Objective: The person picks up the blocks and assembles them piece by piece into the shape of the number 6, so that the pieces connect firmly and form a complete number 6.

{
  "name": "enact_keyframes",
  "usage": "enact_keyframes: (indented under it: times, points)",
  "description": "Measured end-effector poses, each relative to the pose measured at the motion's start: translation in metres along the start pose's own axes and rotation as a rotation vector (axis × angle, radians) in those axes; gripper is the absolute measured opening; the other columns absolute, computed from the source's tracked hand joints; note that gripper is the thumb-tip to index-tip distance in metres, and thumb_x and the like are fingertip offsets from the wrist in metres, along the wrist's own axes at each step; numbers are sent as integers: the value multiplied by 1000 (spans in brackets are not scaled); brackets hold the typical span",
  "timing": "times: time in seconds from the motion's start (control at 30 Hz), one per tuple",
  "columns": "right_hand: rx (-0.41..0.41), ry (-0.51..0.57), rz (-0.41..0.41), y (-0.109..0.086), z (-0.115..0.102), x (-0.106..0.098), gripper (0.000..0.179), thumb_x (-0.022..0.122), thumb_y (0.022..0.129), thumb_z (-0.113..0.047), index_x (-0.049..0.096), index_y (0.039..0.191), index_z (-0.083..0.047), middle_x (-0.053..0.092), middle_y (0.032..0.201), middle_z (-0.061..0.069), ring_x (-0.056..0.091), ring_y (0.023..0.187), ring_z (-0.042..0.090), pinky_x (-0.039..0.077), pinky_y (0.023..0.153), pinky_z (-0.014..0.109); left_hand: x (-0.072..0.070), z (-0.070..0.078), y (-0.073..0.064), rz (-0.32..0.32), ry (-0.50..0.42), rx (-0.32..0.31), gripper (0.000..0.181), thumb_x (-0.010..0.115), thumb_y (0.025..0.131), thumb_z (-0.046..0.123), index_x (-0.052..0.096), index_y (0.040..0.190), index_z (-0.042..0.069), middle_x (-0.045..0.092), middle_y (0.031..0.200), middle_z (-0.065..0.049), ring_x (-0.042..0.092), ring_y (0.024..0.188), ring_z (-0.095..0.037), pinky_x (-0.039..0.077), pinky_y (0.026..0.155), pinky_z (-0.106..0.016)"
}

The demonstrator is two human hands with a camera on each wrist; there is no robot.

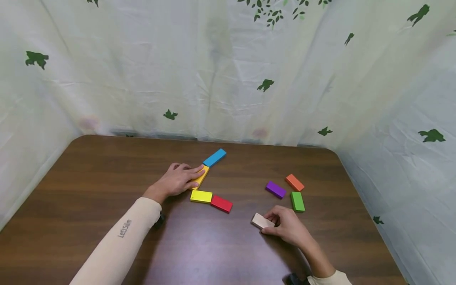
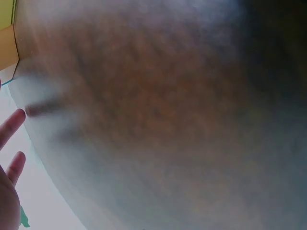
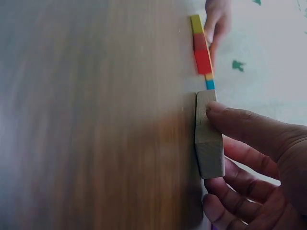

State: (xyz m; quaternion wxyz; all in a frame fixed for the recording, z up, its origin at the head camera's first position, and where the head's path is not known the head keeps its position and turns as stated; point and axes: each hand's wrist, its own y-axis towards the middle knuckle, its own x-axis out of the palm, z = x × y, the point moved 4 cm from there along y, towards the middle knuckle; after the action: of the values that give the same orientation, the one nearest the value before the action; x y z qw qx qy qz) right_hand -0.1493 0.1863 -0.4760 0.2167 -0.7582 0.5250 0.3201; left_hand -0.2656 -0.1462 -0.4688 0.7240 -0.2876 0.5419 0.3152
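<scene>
My left hand (image 1: 178, 180) rests on the amber-yellow block (image 1: 203, 176), its fingers reaching across the top. In the left wrist view two spread fingers show at the left edge. A blue block (image 1: 214, 157) meets the far end of the amber one. Near its other end lies a yellow block (image 1: 201, 196), with a red block (image 1: 221, 204) joined on at an angle. My right hand (image 1: 286, 225) pinches a plain wooden block (image 1: 262, 221) between thumb and fingers; the right wrist view shows the thumb on one long side of this wooden block (image 3: 208, 139).
Beyond my right hand lie a purple block (image 1: 276, 190), an orange block (image 1: 295, 182) and a green block (image 1: 297, 202). The brown wooden table (image 1: 107, 170) has a pale curtain (image 1: 213, 79) with green leaf and bird shapes along its back and sides.
</scene>
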Motion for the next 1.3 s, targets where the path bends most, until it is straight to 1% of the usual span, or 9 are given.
enact_keyframes:
  times: [0.17, 0.47, 0.67, 0.9, 1.07, 1.3]
  points:
    - [-6, -26, 3, 6, -10, 8, 26, 88, 68, -18, 71, 86, -10, 59, 77, -7, 53, 68, 4, 45, 60, 21, -3, 0, 0, -4, 10, 3, 59, 53, 97, 39, 36, 149, 16, 32, 155, -3, 40, 127, -39, 22, 104, -60]
    - [-5, -70, -1, 17, -28, 23, 26, 88, 67, -21, 69, 82, -11, 57, 75, -8, 52, 66, 5, 44, 59, 20, -3, 1, -2, 2, -11, 10, 59, 54, 97, 38, 37, 148, 14, 33, 155, -4, 40, 127, -40, 21, 104, -61]
    - [-8, -96, -2, 24, -39, 31, 26, 88, 67, -23, 69, 81, -12, 58, 75, -9, 52, 65, 6, 42, 59, 21, -3, 0, -2, 3, -20, 2, 59, 55, 97, 37, 37, 148, 14, 33, 155, -3, 40, 127, -39, 21, 104, -60]
    - [12, -116, 10, 30, -45, 36, 27, 89, 66, -25, 66, 77, -14, 58, 73, -9, 48, 63, 3, 41, 58, 21, -2, -1, -1, 8, -20, 8, 59, 54, 97, 38, 36, 148, 15, 32, 155, -3, 40, 126, -39, 21, 104, -60]
    - [15, -102, 21, 33, -48, 39, 28, 89, 65, -25, 66, 77, -13, 59, 72, -9, 48, 62, 2, 41, 56, 21, -2, -1, 1, 1, -21, 4, 59, 54, 97, 38, 36, 149, 15, 32, 155, -3, 40, 127, -39, 20, 105, -60]
    - [30, -84, 36, 32, -51, 42, 29, 89, 65, -26, 64, 75, -14, 59, 69, -9, 48, 59, 1, 41, 54, 20, -2, 0, 0, 7, -25, 19, 58, 54, 97, 38, 38, 148, 15, 33, 155, -4, 40, 126, -38, 21, 104, -60]
